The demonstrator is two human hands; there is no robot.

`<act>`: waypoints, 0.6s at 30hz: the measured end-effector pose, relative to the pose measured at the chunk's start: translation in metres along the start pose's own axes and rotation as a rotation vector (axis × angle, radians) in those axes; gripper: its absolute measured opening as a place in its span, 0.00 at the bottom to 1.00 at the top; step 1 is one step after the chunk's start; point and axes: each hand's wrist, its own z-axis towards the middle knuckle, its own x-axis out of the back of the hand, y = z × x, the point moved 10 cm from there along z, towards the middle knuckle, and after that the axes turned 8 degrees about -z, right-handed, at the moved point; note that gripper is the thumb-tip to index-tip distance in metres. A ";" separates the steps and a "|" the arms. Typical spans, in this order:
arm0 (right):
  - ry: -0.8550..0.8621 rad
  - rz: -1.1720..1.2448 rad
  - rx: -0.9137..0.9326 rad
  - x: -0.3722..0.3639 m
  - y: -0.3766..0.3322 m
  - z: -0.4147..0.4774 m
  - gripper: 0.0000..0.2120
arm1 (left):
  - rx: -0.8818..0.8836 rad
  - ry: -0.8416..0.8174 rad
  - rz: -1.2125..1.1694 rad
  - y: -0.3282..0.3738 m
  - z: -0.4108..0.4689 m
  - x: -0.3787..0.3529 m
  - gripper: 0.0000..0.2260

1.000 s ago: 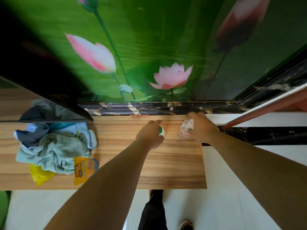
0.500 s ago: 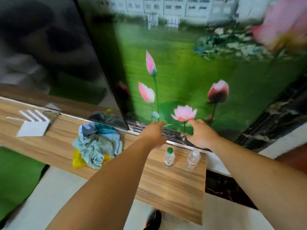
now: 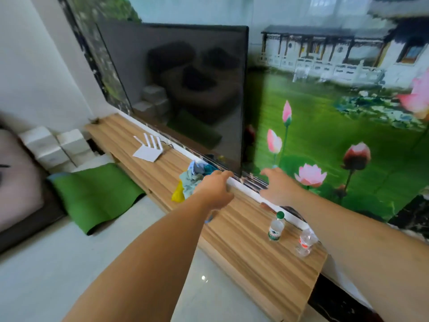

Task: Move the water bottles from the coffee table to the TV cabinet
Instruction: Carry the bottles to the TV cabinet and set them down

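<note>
Two small clear water bottles stand upright near the right end of the wooden TV cabinet [image 3: 243, 247]. The one with a green cap and green label [image 3: 276, 227] is on the left; the one with a red label [image 3: 305, 242] stands just right of it, partly behind my right forearm. My left hand [image 3: 214, 190] and my right hand [image 3: 278, 187] hover above the cabinet's back edge, up and left of the bottles, both empty with fingers loosely apart. Neither hand touches a bottle.
A large dark TV [image 3: 185, 89] stands at the back of the cabinet against a lotus mural. A pile of crumpled cloths with a yellow bag [image 3: 189, 182] lies behind my left hand. A white router [image 3: 147, 151] sits farther left. A green mat [image 3: 97, 194] lies on the floor.
Both hands have let go of the bottles and lifted away up and left. The bottles stay standing on the cabinet. My view has risen and turned left, showing the TV and the room.
</note>
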 end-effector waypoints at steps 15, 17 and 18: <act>-0.154 -0.026 0.627 -0.106 -0.405 -0.083 0.27 | 0.565 0.379 -0.089 -0.258 -0.299 0.151 0.27; -0.180 -0.081 0.784 -0.125 -0.466 -0.126 0.28 | 0.675 0.446 -0.090 -0.287 -0.363 0.168 0.27; -0.193 -0.112 0.864 -0.135 -0.495 -0.149 0.28 | 0.729 0.485 -0.087 -0.299 -0.397 0.176 0.27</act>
